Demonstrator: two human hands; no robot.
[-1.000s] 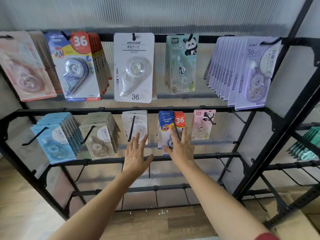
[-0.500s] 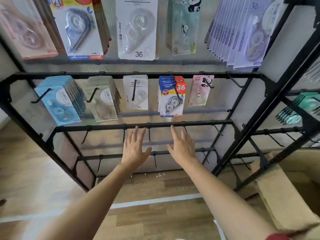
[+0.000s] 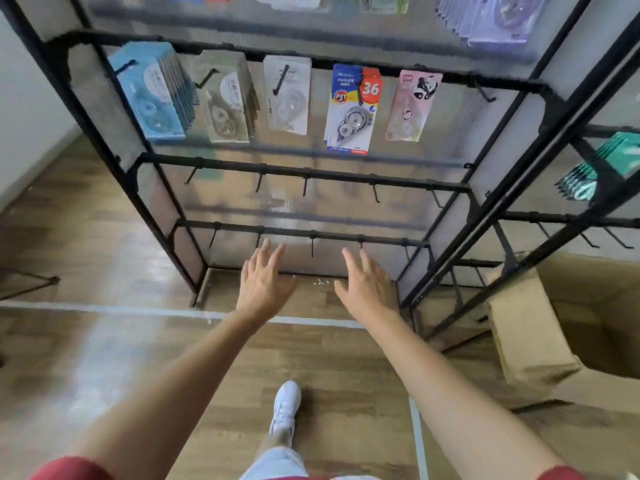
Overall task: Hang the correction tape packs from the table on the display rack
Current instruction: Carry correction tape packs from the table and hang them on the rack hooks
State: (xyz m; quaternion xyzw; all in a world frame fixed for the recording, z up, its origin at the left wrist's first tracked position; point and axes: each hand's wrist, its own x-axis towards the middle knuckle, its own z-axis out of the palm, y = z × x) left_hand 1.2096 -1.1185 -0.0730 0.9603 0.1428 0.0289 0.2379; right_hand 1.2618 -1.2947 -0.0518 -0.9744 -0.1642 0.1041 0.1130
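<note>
Both hands sit lower than a second ago, off the packs. Left hand (image 3: 265,282) and right hand (image 3: 365,285) are empty, fingers straight and loosely spread, tips near the lowest bar of the black metal-tube display rack (image 3: 311,173). Glossy card-and-blister correction tape packs (image 3: 349,109) hang well above the fingertips. A brown corrugated cardboard box (image 3: 540,341) stands right of the right fingers. Wood-grain plank floor (image 3: 104,341) lies beneath.

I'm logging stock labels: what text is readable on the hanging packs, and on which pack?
"36": red badge on the blue-and-yellow pack.
"PET": round badge, same pack.
"36": bottom of the white pack.
Pink panda pack: title too blurred.
Light blue packs and beige packs: print too small to read.
</note>
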